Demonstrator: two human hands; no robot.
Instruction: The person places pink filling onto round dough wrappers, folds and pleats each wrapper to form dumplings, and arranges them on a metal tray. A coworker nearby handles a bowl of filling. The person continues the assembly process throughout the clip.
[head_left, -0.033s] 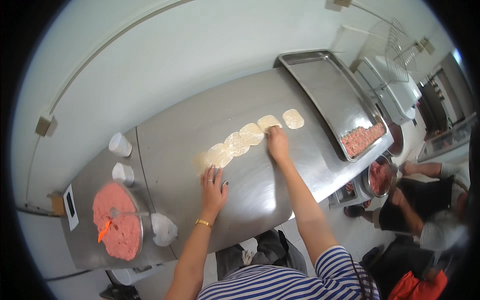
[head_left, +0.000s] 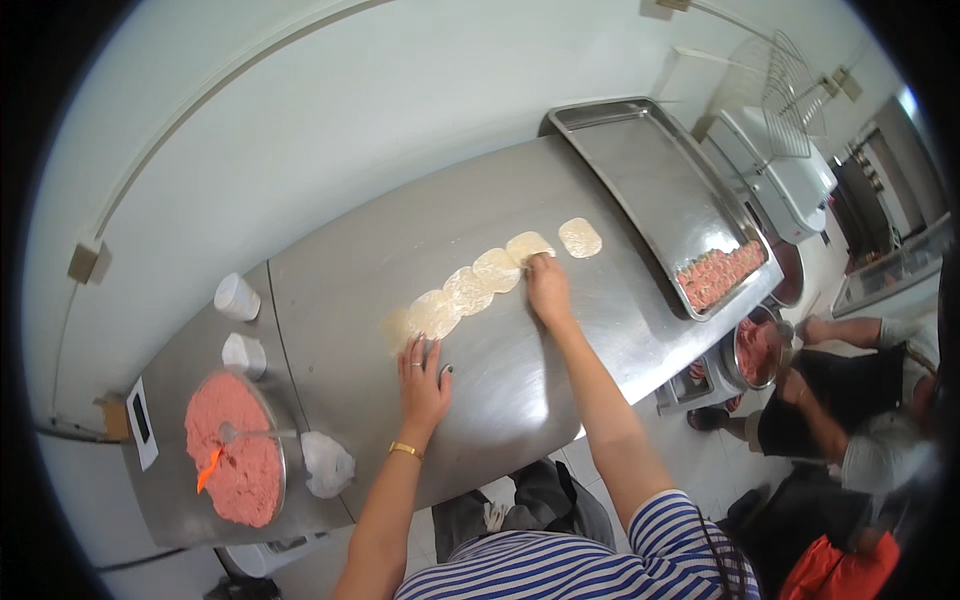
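Note:
Several thin, pale dough wrappers (head_left: 467,291) lie in a slanting, overlapping row on the steel table. My left hand (head_left: 425,385) rests at the near-left end of the row, fingers apart, its fingertips touching the edge of a wrapper (head_left: 434,315). At the row's far-right end, my right hand (head_left: 548,290) has its fingers drawn together on the near edge of another dough wrapper (head_left: 529,245). A single wrapper (head_left: 580,238) lies apart, farther right. The right fingertips are partly hidden by the hand.
Right of the wrappers, a metal tray (head_left: 640,160) holds rows of filled pieces (head_left: 720,275) in its near corner. At left stand a large bowl of pink ground meat (head_left: 235,470) with a spoon (head_left: 260,433), two white cups (head_left: 237,297) and a plastic bag (head_left: 327,464). Another person (head_left: 830,400) works at lower right.

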